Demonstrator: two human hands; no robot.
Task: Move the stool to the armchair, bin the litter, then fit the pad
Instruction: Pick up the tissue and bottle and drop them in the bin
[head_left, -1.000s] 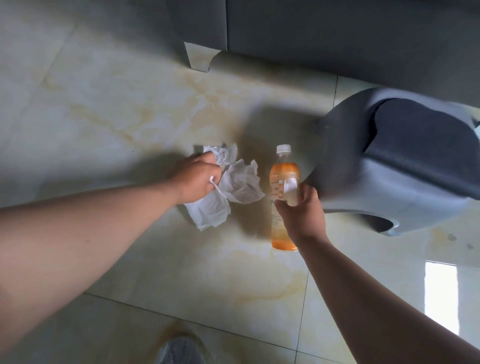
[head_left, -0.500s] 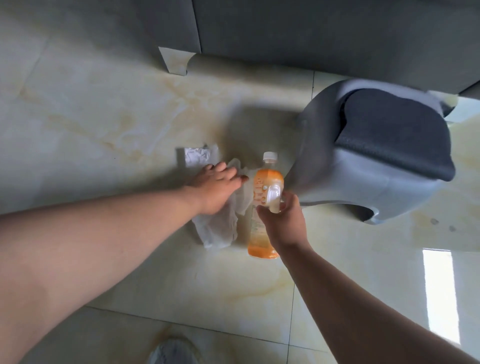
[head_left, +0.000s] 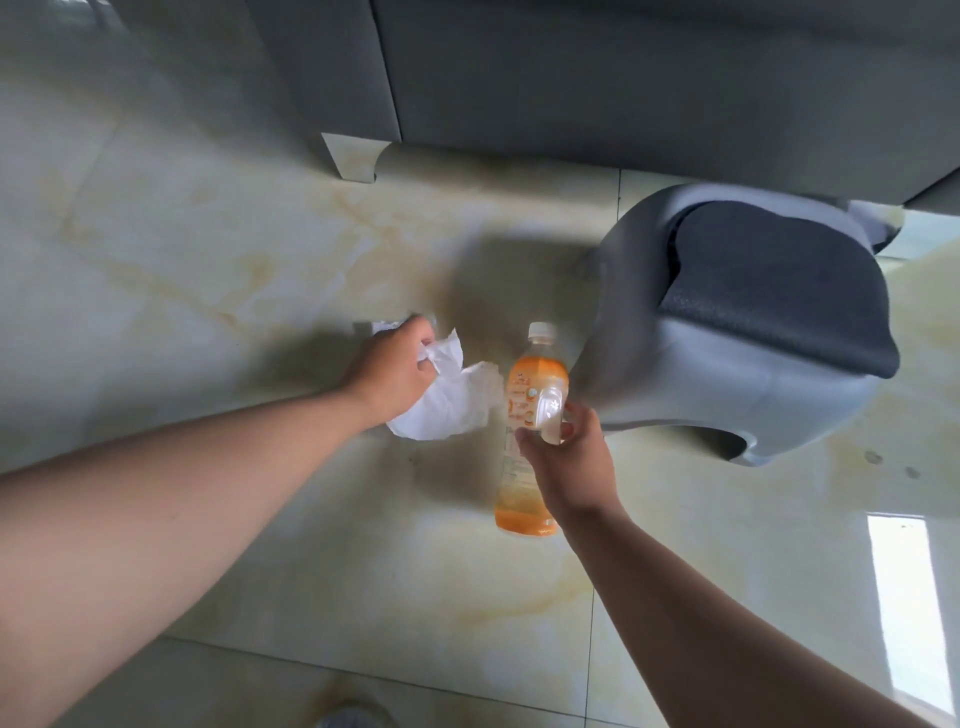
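A crumpled white tissue (head_left: 449, 400) lies on the tiled floor, and my left hand (head_left: 397, 371) is closed around its upper left part. An orange drink bottle (head_left: 527, 415) with a white cap lies just right of it, cap pointing away from me. My right hand (head_left: 569, 457) sits over the bottle's middle, fingers pinched on a small clear plastic piece (head_left: 550, 415). A grey stool (head_left: 691, 384) with a dark pad (head_left: 779, 286) on top stands to the right, close to the grey armchair (head_left: 623, 83) base.
A cream armchair leg (head_left: 353, 158) stands on the floor beyond the tissue. My shoe tip (head_left: 348, 719) shows at the bottom edge. A bright patch of light (head_left: 904, 597) falls on the tiles at the right.
My left hand lay flat on the tissue half a second ago; now its fingers have bunched the paper. My right hand has stayed over the bottle with the clear piece.
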